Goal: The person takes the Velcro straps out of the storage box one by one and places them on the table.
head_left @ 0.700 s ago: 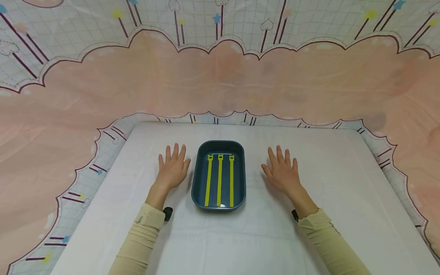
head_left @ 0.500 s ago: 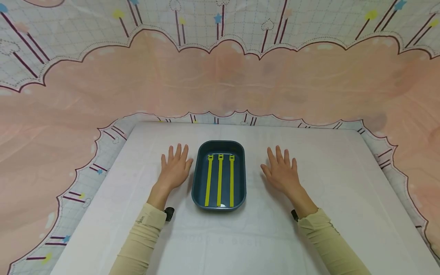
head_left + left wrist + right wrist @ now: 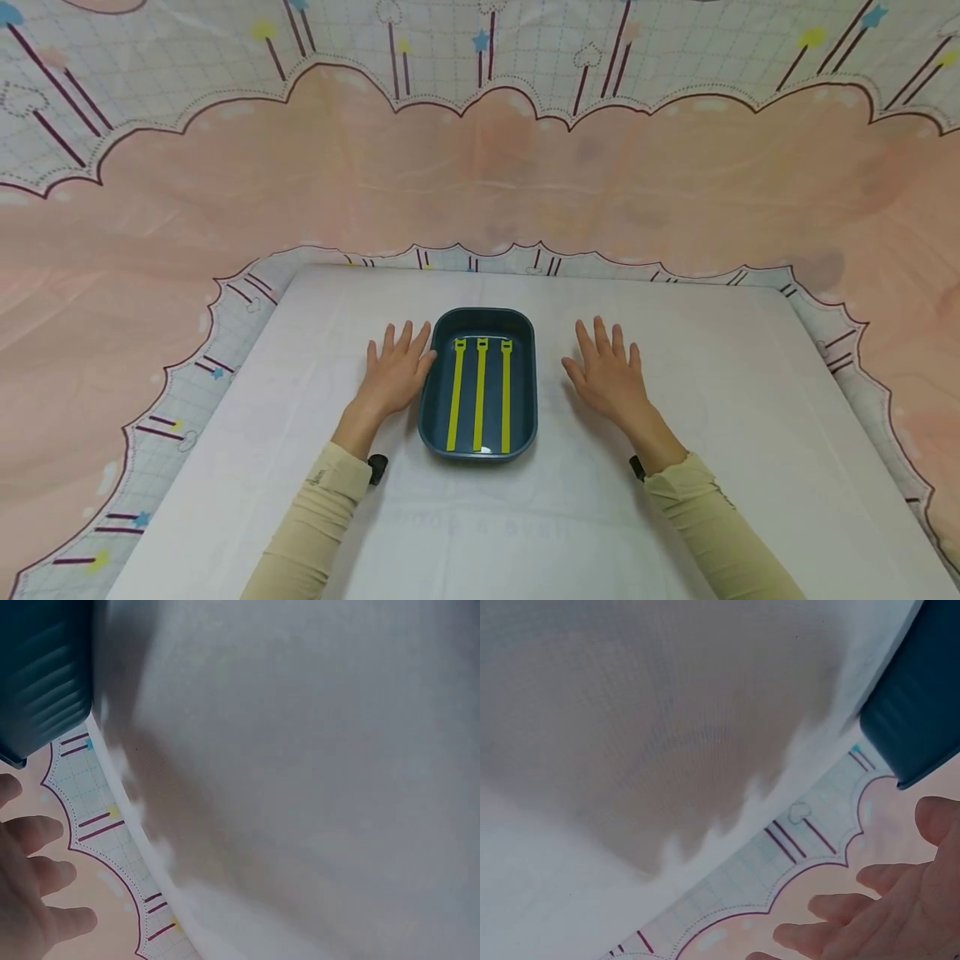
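Note:
A dark blue-green rectangular tray (image 3: pixel 425 429) with rounded corners stands on the white tabletop. Inside it lie three yellow-green straps (image 3: pixel 480 400), side by side and lengthwise, each with a slotted head at the far end. My left hand (image 3: pixel 390 377) is spread just left of the tray, its thumb by the left rim; whether they touch I cannot tell. To the right, my right hand (image 3: pixel 611 379) hovers with fingers apart, a gap between it and the tray. Neither holds anything. In both wrist views the tray's outer wall (image 3: pixel 49 675) shows near the fingers.
The white table (image 3: pixel 750 433) spreads out on both sides of the tray. Behind and around it hangs a peach cloth (image 3: pixel 480 192) with scalloped edges and a printed pattern. A dark band (image 3: pixel 377 469) sits on the left wrist.
My left hand has moved right, from a gap beside the tray up to its left rim. The right hand has shifted slightly left toward the tray. Tray and straps stay in place.

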### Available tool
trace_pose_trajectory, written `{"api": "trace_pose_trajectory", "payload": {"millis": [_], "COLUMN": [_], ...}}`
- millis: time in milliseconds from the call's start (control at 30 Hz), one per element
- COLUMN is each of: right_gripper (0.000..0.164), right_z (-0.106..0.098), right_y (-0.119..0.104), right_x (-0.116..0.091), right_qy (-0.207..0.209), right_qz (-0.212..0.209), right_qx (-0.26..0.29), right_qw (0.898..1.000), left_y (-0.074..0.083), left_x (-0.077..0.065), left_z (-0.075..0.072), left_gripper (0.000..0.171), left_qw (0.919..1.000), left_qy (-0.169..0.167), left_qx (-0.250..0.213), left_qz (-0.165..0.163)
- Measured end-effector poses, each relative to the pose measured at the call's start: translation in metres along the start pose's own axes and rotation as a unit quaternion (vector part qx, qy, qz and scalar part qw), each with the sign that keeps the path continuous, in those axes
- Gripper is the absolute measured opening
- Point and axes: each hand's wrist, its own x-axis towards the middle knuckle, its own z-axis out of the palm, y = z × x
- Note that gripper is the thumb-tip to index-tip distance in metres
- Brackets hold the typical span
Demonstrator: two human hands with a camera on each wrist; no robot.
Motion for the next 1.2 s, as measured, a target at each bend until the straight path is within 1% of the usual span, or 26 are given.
{"api": "trace_pose_trajectory", "payload": {"millis": [167, 533, 767, 1067, 1200], "right_gripper": [0.07, 0.07, 0.07, 0.072, 0.075], "right_z": [0.001, 0.001, 0.001, -0.003, -0.004], "right_y": [-0.002, -0.006, -0.013, -0.025, -0.03], "right_x": [0.001, 0.004, 0.006, 0.01, 0.014], "right_qy": [-0.004, -0.005, -0.009, -0.002, -0.002], "right_qz": [-0.005, -0.015, -0.018, -0.039, -0.055], "right_qx": [-0.001, -0.002, -0.011, -0.021, -0.022], "right_qw": [1.0, 1.0, 1.0, 0.999, 0.998], "left_y": [0.002, 0.001, 0.003, 0.007, 0.008], "left_x": [0.0, 0.003, 0.003, 0.003, 0.003], "left_z": [0.001, 0.002, 0.001, 0.002, 0.002], "left_gripper": [0.057, 0.057, 0.056, 0.056, 0.056], "left_qw": [1.0, 0.9999, 1.0, 0.9999, 0.9999], "left_qy": [-0.007, -0.014, -0.007, -0.007, -0.011], "left_qx": [-0.002, -0.004, 0.003, 0.004, 0.004], "left_qz": [0.0, 0.001, 0.0, -0.008, -0.011]}}
